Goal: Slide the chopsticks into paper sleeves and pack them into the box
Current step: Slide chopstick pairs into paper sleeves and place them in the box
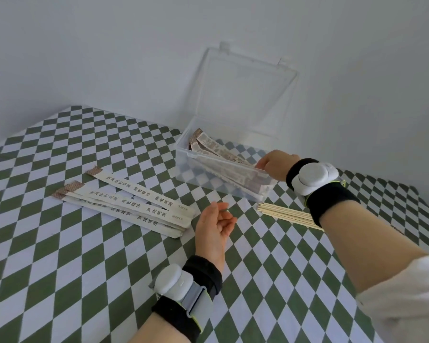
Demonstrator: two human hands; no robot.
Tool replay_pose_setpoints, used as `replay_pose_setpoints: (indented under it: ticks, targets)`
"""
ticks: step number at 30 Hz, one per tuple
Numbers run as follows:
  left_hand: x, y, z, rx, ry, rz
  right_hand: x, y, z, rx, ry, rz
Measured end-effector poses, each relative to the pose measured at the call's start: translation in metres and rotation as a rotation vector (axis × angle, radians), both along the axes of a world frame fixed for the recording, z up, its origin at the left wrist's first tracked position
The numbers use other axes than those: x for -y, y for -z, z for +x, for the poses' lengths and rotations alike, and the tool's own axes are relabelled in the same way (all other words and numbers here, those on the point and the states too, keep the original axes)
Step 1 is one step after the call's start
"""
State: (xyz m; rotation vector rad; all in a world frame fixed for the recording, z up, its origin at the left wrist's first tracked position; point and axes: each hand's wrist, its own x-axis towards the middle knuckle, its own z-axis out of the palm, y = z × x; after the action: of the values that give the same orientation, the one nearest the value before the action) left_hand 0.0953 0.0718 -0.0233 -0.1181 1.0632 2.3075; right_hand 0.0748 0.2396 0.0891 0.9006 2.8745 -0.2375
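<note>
Table (pixel 60 268), green-and-white diamond cloth. Hands: 2, each wrist carrying 1 black band and 1 white tracker (pixel 170 279)

Left hand (pixel 214 227): nearest the camera, over the middle of the table, palm turned up, fingers loosely curled with nothing in them. The fingertips are clear of the paper.

Empty sleeves (pixel 134 206): one fanned stack flat on the cloth, just left of the left hand. 3 printed faces counted, and one more edge shows beneath. Total not certain.

Bare chopsticks (pixel 285 213): 1 loose bundle toward the right edge of the table, just on the near side of the box's right corner. About 5 tips show; the rest is hidden under the right forearm, so no firm count.

Right hand (pixel 274 167): at the right end of the box, seen from the back, fingers curled down onto the end of the top sleeved pair (pixel 227 153). That pair runs from the fingertips slantwise to the box's left end, lying over the others.

Box (pixel 181 154): 1, clear plastic, at the far edge of the table. Its lid (pixel 245 82) stands open against the wall (pixel 109 58). Other sleeved pairs (pixel 243 178) inside: at least 3 brown ends at the left end, exact count unreadable
</note>
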Motion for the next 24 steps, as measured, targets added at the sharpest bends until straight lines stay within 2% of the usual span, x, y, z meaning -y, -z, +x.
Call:
replay_pose_setpoints:
  ticks: [2,6,9,11,14,17,18,21,24]
  targets:
    - [0.001,0.000,-0.002,0.003,-0.005,-0.006,-0.001,0.004,0.005,-0.154,0.018,-0.022]
    - [0.003,0.001,-0.007,-0.015,-0.011,-0.006,0.006,0.014,0.034,-0.727,0.004,-0.130]
    - [0.001,-0.002,-0.012,-0.043,-0.006,-0.005,0.027,0.031,0.067,-0.930,0.024,-0.219]
    - [0.000,-0.003,-0.014,-0.072,0.033,-0.006,0.040,0.053,0.085,-0.912,0.075,-0.330]
    - [0.006,-0.008,-0.008,-0.145,0.124,-0.060,0.050,0.091,0.113,-0.754,0.170,-0.421]
    - [0.022,-0.019,-0.022,-0.309,0.178,-0.213,0.051,0.111,0.131,-0.654,0.197,-0.457]
    - [0.027,-0.022,-0.035,-0.412,0.189,-0.302,0.050,0.112,0.130,-0.649,0.208,-0.458]
    - [0.048,-0.035,-0.061,-0.854,0.299,-0.753,0.048,0.110,0.134,-0.688,0.251,-0.490]
    - [0.067,-0.043,-0.078,-1.091,0.593,-1.101,0.047,0.111,0.134,-0.677,0.234,-0.496]
